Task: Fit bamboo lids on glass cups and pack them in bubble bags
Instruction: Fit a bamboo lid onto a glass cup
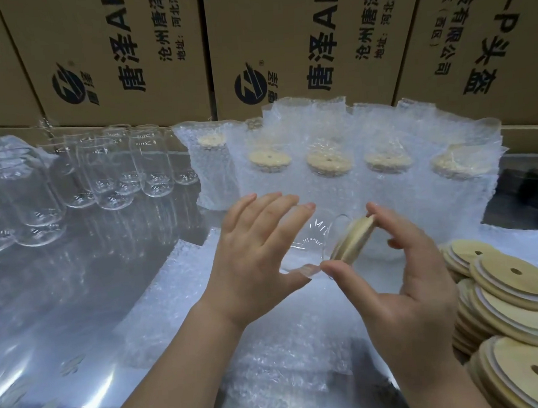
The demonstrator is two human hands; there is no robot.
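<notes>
Cardboard boxes point(113, 56) back five bagged cups point(329, 163); left fingers point(280, 209) grip one glass cup point(313, 235), right fingers point(383, 213) pinch one lid point(353, 240).

Ahead of you, the cardboard boxes point(119, 52) read 唐泽AH beside a round logo. The box at the right edge point(487, 45) shows 头盔.

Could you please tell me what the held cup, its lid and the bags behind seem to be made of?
Cup: clear, glossy glass, see-through with bright glints. Lid: pale, matt wood tone, likely bamboo, with a whitish band on its edge, perhaps a seal. Bags: translucent plastic bubble film, dimpled all over.
</notes>
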